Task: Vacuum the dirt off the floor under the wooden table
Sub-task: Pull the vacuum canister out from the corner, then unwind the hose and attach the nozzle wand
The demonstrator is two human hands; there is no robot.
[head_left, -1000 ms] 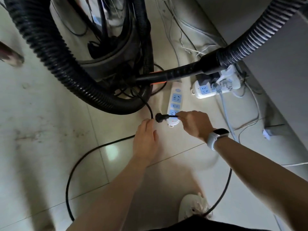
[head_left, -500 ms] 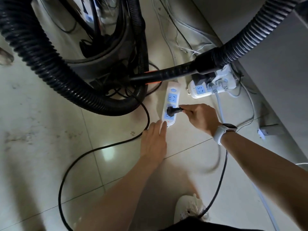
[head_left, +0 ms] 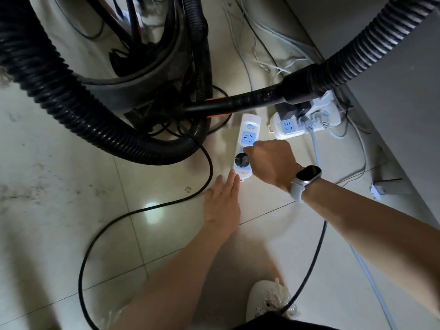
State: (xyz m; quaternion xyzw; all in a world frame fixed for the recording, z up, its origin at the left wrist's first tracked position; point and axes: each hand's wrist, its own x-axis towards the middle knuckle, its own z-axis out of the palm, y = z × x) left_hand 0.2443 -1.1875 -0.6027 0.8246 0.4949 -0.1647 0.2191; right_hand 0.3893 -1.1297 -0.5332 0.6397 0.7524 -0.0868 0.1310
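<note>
We have the black plug (head_left: 242,160) sitting in the lowest socket of the white power strip (head_left: 246,144), with our right hand (head_left: 271,160) curled over it, fingertips on its round back, though we cannot tell whether they pinch or merely push; our left hand (head_left: 222,201) lies flat on the floor (head_left: 71,206), straight fingers touching the strip's near end to steady it. The risk, as we judge it, is a half-seated plug: the light plastic strip could slide on the glossy tile if the left hand lets up, and the pins would bend or lose contact. The thin black cord (head_left: 133,214) loops loosely across the floor and past our white shoe (head_left: 269,298), so a foot could snag it and yank the plug out. The vacuum (head_left: 133,67), a dark round drum, stands just beyond the strip, its thick ribbed hose (head_left: 71,110) curving around it, stiff and springy, likely to drag the tangle of thin white cables (head_left: 262,44). Dirt smears the tile at left; no wooden table is in view
</note>
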